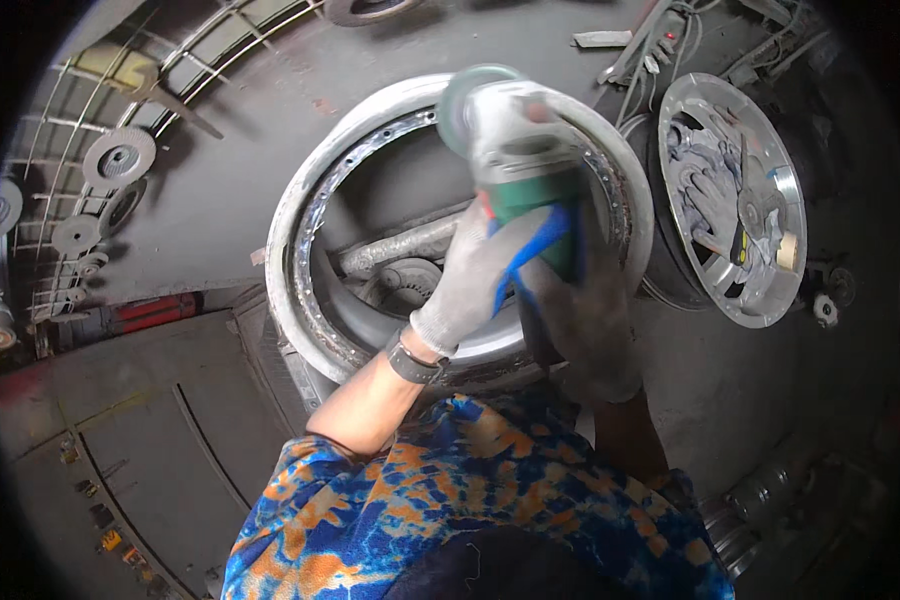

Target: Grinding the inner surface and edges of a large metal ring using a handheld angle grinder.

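Two hands are at the green-and-grey angle grinder, which is over the far right part of the pale wheel ring, its disc above the ring's far edge; blur hides whether they touch. The gloved left hand holds the grinder above the ring's opening, fingers curled against the green body, tips hidden. The gloved right hand, above the ring's near right side, is at the tool's rear end, too blurred and dark to tell whether its fingers are spread or pressed together. Right of the ring, a tilted spoked wheel holds grey gloves; left of it, flap discs sit on a wire rack.
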Demonstrator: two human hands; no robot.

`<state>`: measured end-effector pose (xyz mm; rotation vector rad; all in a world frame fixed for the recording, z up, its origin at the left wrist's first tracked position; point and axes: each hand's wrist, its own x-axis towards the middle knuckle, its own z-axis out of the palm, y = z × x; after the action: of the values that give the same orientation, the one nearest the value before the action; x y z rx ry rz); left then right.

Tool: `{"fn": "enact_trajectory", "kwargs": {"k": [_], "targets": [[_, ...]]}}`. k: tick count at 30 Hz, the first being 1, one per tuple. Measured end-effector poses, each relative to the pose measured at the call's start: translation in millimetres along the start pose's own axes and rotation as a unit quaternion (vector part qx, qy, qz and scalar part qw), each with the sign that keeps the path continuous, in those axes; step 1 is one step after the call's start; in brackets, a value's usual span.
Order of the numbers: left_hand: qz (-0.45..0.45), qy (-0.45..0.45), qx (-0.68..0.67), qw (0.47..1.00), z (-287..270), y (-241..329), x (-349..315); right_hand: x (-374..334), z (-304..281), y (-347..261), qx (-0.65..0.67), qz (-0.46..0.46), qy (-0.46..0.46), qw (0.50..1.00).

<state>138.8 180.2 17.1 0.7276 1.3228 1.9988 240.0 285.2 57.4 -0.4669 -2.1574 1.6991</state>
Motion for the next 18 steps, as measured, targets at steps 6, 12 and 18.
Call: {"fn": "enact_trajectory", "kwargs": {"k": [6, 12, 18], "targets": [[-0.085, -0.102, 0.050, 0.990, 35.7, 5.3, 29.9, -18.8, -19.8, 48.9, 0.002, -0.033, 0.136, 0.990], [-0.105, -0.123, 0.144, 0.976, 11.9, 19.9, 25.9, -27.8, 2.6, 32.2, 0.074, 0.050, 0.118, 0.989], [-0.098, 0.063, 0.048, 0.992, -45.0, 25.4, -31.0, 0.8, 45.6, -3.5, 0.030, -0.016, -0.080, 0.996]]}}
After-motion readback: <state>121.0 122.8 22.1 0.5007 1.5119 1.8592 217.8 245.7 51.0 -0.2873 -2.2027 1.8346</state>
